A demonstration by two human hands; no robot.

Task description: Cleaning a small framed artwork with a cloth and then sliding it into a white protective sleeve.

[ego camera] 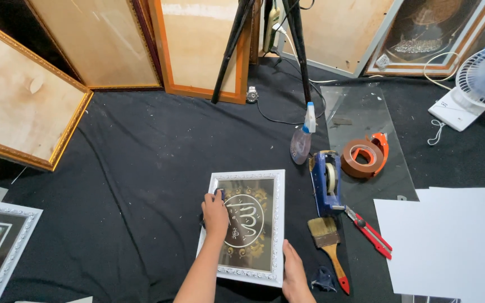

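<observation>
a framed picture (pixel 246 227) is being wiped on the black floor cloth (pixel 141 168).

the glass looks partly gone over; how much is left cannot be told. the left hand (pixel 215 216) is closed on a small dark cloth (pixel 218 193) near the top left corner, the right hand (pixel 294 275) is laid open on the lower right edge. the frame is white and ornate, around a dark round gold design; a brush (pixel 328 241) lies just beside it.

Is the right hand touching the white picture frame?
Touching. The head view shows the right hand resting against the lower right edge of the white picture frame, with no gap.
</observation>
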